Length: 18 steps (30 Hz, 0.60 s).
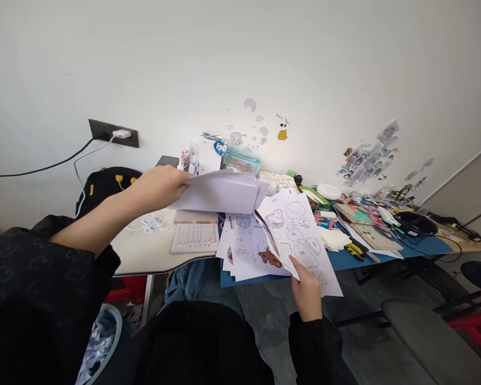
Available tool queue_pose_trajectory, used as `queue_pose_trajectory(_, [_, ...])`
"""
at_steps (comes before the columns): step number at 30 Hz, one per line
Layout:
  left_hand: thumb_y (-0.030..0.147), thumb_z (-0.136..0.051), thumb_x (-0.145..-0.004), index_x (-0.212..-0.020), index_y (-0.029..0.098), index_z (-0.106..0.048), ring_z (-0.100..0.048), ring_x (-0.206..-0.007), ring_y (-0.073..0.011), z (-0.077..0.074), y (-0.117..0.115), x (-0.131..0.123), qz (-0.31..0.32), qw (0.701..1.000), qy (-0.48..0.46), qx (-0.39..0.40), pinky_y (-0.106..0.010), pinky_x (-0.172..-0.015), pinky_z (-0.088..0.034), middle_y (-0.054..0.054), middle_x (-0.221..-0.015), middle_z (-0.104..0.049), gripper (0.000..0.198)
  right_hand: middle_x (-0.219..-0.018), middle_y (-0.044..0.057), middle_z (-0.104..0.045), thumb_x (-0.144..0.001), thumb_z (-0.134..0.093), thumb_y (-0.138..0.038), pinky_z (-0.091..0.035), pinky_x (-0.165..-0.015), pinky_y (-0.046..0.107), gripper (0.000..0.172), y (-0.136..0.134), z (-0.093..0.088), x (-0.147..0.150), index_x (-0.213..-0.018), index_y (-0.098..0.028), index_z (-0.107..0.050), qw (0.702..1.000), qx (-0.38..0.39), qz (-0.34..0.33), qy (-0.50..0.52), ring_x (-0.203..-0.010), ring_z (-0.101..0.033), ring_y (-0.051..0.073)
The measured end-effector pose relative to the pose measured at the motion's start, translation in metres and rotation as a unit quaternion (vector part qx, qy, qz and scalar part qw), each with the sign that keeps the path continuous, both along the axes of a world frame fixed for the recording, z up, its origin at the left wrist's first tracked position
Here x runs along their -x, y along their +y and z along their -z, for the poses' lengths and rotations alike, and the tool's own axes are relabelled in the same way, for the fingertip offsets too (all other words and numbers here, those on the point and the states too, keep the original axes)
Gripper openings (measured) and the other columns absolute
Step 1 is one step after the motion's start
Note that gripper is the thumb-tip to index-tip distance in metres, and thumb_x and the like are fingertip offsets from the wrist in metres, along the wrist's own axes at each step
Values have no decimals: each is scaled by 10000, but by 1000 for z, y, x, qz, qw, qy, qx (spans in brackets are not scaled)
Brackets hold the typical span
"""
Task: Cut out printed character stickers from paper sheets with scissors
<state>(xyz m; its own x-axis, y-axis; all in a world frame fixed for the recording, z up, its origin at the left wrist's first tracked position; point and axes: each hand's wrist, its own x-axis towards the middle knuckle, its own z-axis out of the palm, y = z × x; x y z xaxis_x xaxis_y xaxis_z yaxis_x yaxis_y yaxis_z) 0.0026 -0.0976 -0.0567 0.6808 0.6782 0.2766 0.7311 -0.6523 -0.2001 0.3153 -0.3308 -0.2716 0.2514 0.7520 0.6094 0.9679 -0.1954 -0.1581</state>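
My left hand [162, 187] is closed on the left end of a stack of white paper sheets [224, 193], lifted above the desk. In my right hand [305, 289] are several printed sheets [300, 224], pinched at their lower edge; the top one shows outlined cartoon shapes. Below and between my hands lies a loose pile of printed sheets [246, 256], one with a brown bear picture, on the blue desk mat [347, 260]. A card with a printed grid [194, 239] lies left of this pile, partly under the lifted stack.
A black bag [108, 184] and white paper scraps [154, 223] are on the left. Yellow-and-black tools [356, 250], boards [374, 236] and cables crowd the right. A bin of scraps [118, 326] stands below left, and a dark stool [428, 337] below right.
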Motion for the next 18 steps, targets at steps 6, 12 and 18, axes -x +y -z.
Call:
queue_pose_trajectory(6, [180,-316,-842,-843,127,-643,-574,-706,-188,11,-1,10,-50,990,-114,59,-241,-608,-355,-15,-676,-577,331,-946,130,-713,-919,-315,-181,-504,-526,311,428,0,5,-1,-1263,-139,-565,999,-21,21,37,-706,-669,260])
queue_pose_trajectory(12, [256,-382,-816,-806,167,-639,-548,-625,-220,20,-9,19,-126,970,-197,72,-266,-543,-350,-72,-688,-611,273,-1001,126,-703,-930,-325,-184,-491,-533,303,408,1,9,1,-1257,-131,-563,999,-32,22,25,-729,-668,257])
queue_pose_trajectory(18, [291,-396,-806,-783,160,-619,-539,-650,-242,24,-15,22,-173,954,-231,79,-268,-540,-337,-83,-676,-587,260,-1011,118,-706,-864,-326,-40,-480,-506,294,466,3,17,5,-1256,-136,-559,999,-30,20,-30,-748,-681,255])
